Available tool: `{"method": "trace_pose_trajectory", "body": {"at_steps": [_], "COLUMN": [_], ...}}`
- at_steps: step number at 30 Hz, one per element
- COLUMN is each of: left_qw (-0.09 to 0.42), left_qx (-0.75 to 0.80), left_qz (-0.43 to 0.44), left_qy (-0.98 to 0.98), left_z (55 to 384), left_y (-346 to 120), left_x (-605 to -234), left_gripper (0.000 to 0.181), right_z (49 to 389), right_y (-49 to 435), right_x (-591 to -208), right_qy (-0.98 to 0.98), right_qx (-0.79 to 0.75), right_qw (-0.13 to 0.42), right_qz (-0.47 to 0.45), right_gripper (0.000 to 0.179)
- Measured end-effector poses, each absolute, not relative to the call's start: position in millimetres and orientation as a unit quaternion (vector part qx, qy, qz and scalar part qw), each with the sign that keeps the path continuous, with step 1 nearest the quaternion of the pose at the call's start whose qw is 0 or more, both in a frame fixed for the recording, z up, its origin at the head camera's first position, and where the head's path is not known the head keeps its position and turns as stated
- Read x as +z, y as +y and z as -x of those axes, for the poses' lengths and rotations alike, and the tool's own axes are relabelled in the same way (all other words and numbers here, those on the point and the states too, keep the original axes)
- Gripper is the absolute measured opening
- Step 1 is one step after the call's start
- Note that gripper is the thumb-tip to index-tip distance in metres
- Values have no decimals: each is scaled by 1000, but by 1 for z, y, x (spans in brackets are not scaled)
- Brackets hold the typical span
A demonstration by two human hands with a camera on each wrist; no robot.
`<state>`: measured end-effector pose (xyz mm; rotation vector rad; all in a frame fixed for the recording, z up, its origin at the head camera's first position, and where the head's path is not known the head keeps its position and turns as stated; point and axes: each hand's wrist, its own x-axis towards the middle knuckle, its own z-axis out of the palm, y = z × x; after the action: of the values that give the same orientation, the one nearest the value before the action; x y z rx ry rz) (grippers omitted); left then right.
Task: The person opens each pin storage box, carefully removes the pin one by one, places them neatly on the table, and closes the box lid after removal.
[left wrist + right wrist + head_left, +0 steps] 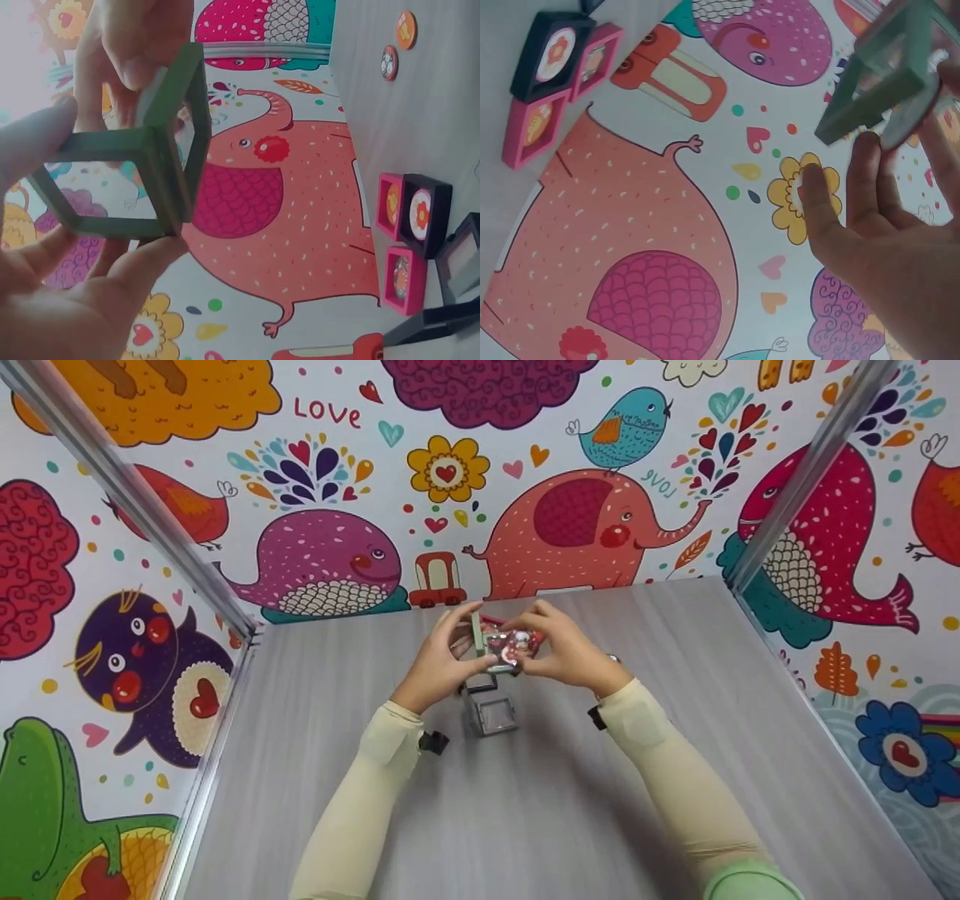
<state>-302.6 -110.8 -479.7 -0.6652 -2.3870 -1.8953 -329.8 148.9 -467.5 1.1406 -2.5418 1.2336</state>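
Hands meet above the far middle of the grey table [675,780], both on a green open-sided cube frame [142,176] lifted off the surface. The left hand [439,660] pinches the frame between thumb and curled fingers, and the right hand [566,649] grips its other side with curled fingers, a small round patterned disc [517,643] caught against it. Just near of the hands, a clear-windowed grey box [493,714] stands on the table. Pink and black framed boxes [409,221] sit by the far wall with its elephant picture [585,529]
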Motion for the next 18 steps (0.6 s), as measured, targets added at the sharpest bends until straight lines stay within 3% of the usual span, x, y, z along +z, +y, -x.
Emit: {"method": "trace_pose_trajectory", "body": {"at_steps": [9,18], "left_qw": [39,3], "left_qx": [-621,-560], "left_qz": [141,9], "left_qy": [-770,-828], "left_z": [311,317], "left_y": [-177,-226], "left_x": [-503,-570], "left_gripper": [80,83], "right_z": [333,336], "right_y": [181,220], "right_x": [-461,-465], "right_qy": [-845,-860], "right_qx": [418,419], "right_qw": [77,76], "right_qz": [-324,-280], "right_gripper": [65,58]}}
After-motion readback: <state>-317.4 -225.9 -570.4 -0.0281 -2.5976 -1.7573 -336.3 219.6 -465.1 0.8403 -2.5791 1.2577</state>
